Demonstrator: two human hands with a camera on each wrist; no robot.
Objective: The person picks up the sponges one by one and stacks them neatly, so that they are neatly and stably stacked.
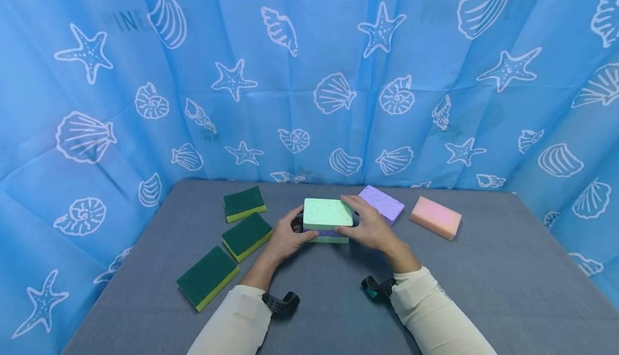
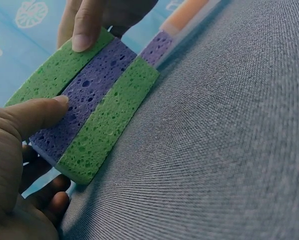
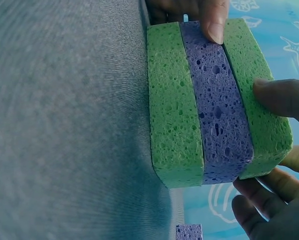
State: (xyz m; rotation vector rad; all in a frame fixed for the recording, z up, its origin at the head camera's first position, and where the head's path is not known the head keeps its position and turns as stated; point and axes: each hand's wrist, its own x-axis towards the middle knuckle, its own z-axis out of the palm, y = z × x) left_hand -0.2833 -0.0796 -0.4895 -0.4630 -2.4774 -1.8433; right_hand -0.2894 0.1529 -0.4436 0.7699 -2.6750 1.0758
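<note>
Three sponges lie stacked flat on the table: a light green sponge (image 1: 328, 212) on top, a purple sponge (image 3: 217, 100) between, and another green sponge (image 2: 114, 115) at the bottom. My left hand (image 1: 286, 238) holds the stack at its left end, its thumb pressed on the front of the purple sponge. At the other end, my right hand (image 1: 371, 227) grips the top green sponge, thumb on its front face and fingers behind. A thin dark gap shows between the top and middle sponges.
Left of the stack, several dark green and yellow scouring sponges (image 1: 208, 277) lie in a slanting row. Behind my right hand is a separate purple sponge (image 1: 382, 203), with an orange-pink sponge (image 1: 435, 217) further right. A blue shell-patterned curtain (image 1: 309, 75) hangs behind the grey table (image 1: 333, 323).
</note>
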